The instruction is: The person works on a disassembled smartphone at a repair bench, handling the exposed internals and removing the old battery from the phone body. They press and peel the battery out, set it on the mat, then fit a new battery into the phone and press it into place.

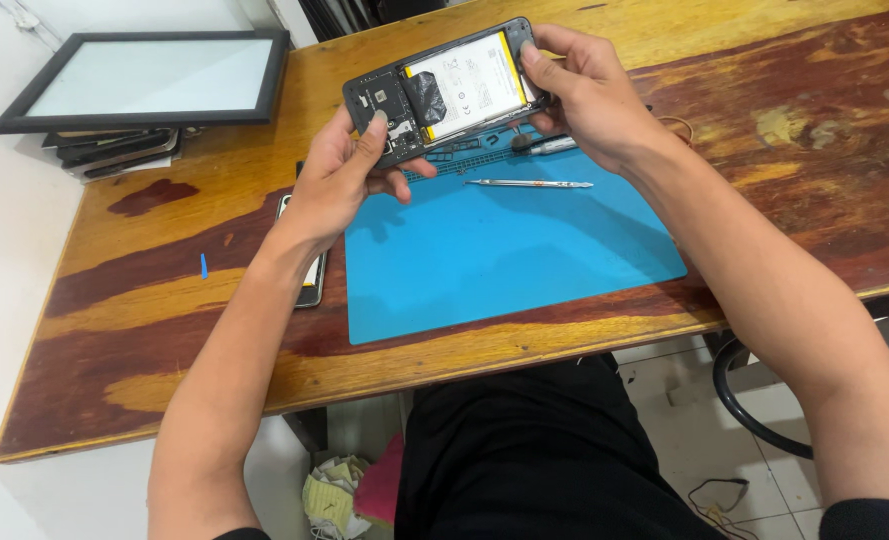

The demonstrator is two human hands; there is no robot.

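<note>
Both hands hold the opened phone up above the blue mat. The left hand grips its left end, the right hand its right end. The phone lies longways between them.

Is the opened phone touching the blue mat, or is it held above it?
Apart. The head view shows the opened phone lifted between the left hand and right hand, above the blue mat, where only a thin metal tool lies.
</note>
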